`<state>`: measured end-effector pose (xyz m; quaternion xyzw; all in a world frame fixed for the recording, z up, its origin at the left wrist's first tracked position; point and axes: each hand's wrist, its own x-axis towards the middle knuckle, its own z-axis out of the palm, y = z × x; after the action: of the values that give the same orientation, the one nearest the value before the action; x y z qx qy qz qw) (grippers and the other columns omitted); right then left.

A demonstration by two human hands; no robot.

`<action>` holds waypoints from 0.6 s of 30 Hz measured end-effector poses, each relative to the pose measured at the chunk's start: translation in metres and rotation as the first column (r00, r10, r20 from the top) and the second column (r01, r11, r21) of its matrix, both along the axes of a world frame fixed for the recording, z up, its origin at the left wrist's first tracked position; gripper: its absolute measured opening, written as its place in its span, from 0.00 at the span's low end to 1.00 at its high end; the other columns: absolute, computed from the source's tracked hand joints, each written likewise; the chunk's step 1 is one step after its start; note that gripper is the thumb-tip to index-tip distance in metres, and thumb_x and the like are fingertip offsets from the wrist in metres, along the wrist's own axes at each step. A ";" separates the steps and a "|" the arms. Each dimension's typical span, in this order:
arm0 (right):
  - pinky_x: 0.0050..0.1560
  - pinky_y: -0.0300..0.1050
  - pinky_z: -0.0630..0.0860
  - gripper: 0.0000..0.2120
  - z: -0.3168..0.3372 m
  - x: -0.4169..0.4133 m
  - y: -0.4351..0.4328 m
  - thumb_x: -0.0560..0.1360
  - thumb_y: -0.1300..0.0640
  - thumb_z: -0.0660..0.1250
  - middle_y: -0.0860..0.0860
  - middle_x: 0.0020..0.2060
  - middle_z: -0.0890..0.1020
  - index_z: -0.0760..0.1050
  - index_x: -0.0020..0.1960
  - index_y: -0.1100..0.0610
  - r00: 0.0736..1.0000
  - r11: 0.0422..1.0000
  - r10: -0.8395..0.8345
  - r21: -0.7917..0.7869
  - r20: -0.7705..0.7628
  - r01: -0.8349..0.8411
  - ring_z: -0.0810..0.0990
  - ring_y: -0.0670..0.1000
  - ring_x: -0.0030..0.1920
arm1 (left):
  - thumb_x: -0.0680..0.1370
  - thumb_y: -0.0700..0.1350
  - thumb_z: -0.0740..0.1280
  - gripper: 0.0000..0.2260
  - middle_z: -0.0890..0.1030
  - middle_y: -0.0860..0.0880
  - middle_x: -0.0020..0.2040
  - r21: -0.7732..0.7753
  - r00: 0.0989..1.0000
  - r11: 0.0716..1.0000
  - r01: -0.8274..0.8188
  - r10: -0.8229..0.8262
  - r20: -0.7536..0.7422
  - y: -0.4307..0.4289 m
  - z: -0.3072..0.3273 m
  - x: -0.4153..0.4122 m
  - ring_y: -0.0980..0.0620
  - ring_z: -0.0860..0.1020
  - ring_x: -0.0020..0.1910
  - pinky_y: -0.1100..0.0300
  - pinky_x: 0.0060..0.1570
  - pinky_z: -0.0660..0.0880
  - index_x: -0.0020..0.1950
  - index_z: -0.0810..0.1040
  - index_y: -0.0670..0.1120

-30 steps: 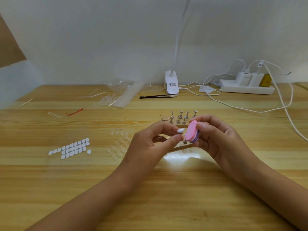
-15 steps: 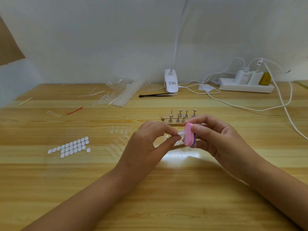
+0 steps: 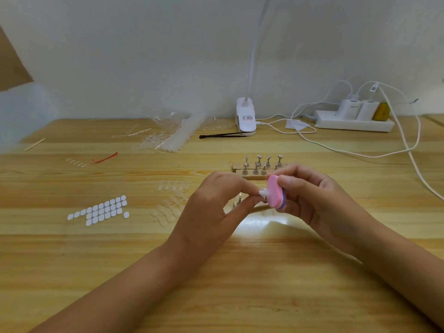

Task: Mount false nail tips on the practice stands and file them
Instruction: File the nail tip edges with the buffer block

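False nail tip point(image 3: 263, 193) — clear, likely featherlight, springy, slippery; pinched by left hand point(image 3: 216, 203) fingertips above the table. Pink buffer block point(image 3: 275, 192) — gripped in right hand point(image 3: 310, 195), touching the tip. Best held near its base.

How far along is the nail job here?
Done: little shows; the stands look bare. In hand: the left hand pinches a tip against the file gripped by the right hand. Left: loose tips on the table, unmounted.

A white clip-on lamp point(image 3: 245, 117) stands at the wooden tabletop's point(image 3: 240, 284) far edge; a white power strip point(image 3: 355, 123) lies toward its far-right corner.
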<state>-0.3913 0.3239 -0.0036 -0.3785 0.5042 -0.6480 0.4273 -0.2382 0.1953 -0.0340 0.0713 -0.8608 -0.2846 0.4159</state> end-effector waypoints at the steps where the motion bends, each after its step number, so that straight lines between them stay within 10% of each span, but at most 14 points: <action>1: 0.38 0.36 0.79 0.08 0.000 0.001 0.000 0.71 0.57 0.71 0.55 0.39 0.82 0.81 0.48 0.59 1.000 1.000 0.020 0.005 0.003 -0.020 0.82 0.48 0.36 | 0.77 0.47 0.71 0.05 0.82 0.55 0.47 0.019 1.000 1.000 -0.005 0.005 -0.003 0.000 0.000 0.000 0.55 0.78 0.52 0.59 0.52 0.74 0.50 0.82 0.47; 18: 0.40 0.39 0.80 0.06 -0.005 -0.005 -0.002 0.71 0.56 0.72 0.53 0.37 0.82 0.77 0.44 0.57 0.995 0.992 -0.096 -0.073 0.029 0.098 0.83 0.49 0.39 | 0.78 0.47 0.67 0.07 0.81 0.53 0.45 -0.110 1.000 0.994 0.013 -0.013 -0.004 0.008 0.001 -0.002 0.51 0.77 0.50 0.57 0.50 0.73 0.47 0.81 0.44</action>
<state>-0.3960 0.3215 -0.0083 -0.3610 0.4921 -0.6911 0.3872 -0.2404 0.2030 -0.0333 0.0420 -0.8746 -0.2395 0.4195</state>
